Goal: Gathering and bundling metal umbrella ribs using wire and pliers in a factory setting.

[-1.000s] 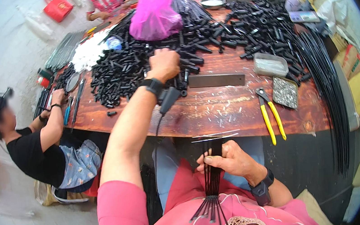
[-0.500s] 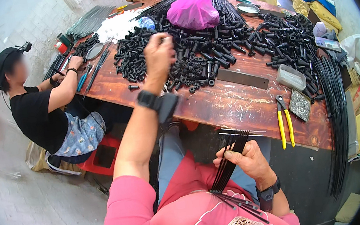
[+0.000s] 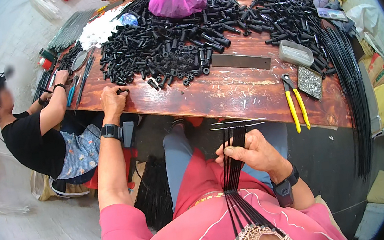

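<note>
My left hand (image 3: 113,103) rests at the table's near edge, left of the heap, fingers closed on a small black flanged fitting (image 3: 122,91). In front of my lap, my right hand (image 3: 252,153) grips a flat row of thin black rods (image 3: 235,165) between thumb and fingers. The rods run from above the hand down to my chest, where their lower ends fan out. Two thin pale wires (image 3: 238,123) lie crosswise at their upper ends. Beyond my hands spreads a big heap of black tubular fittings (image 3: 144,53).
On the wooden table (image 3: 242,94) lie a flat metal bar (image 3: 241,61), yellow-handled cutters (image 3: 295,101), a clear plastic box (image 3: 295,53) and a tray of small metal bits (image 3: 310,82). Long black rods (image 3: 350,99) hang over the right edge. A co-worker (image 3: 34,136) sits at left.
My left hand has come down from above the heap to the near edge and closed on a lone fitting there. My right hand still grips the rods, now more upright. The view has shifted.
</note>
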`<state>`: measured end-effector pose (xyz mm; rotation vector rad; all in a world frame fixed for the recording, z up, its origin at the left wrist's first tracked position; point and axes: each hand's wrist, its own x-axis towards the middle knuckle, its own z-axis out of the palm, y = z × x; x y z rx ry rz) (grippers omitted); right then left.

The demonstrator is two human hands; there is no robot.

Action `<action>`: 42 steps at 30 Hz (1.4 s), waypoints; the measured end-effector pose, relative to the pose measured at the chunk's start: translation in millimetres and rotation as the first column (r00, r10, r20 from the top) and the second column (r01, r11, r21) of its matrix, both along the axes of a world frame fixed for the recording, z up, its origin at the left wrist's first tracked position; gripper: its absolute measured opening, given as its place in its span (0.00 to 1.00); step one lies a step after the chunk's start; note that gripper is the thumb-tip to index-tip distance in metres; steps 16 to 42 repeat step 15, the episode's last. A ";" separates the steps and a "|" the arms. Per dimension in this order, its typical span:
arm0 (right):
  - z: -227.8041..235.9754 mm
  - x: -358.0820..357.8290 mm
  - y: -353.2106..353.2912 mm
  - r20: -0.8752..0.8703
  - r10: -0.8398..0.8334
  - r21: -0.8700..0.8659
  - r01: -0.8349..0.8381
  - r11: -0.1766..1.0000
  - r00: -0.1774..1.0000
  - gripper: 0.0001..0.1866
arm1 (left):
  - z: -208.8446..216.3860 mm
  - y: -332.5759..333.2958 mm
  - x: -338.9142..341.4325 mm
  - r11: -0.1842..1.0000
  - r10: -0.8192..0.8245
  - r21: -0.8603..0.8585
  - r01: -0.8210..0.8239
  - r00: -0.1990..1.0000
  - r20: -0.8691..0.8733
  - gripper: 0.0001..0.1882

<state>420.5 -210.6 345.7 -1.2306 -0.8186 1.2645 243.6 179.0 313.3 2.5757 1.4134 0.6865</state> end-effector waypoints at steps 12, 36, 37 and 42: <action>-9.6 2.8 5.9 -0.103 0.022 0.017 -0.021 1.000 0.994 0.13 | -29.2 -43.7 34.5 0.960 -0.035 0.279 0.039 0.999 -0.020 0.07; -17.4 -0.4 3.1 -0.184 0.015 0.049 -0.007 0.999 0.983 0.12 | -35.8 -40.6 31.5 0.959 -0.038 0.280 0.037 0.999 -0.001 0.09; -17.4 -0.4 3.1 -0.184 0.015 0.049 -0.007 0.999 0.983 0.12 | -35.8 -40.6 31.5 0.959 -0.038 0.280 0.037 0.999 -0.001 0.09; -17.4 -0.4 3.1 -0.184 0.015 0.049 -0.007 0.999 0.983 0.12 | -35.8 -40.6 31.5 0.959 -0.038 0.280 0.037 0.999 -0.001 0.09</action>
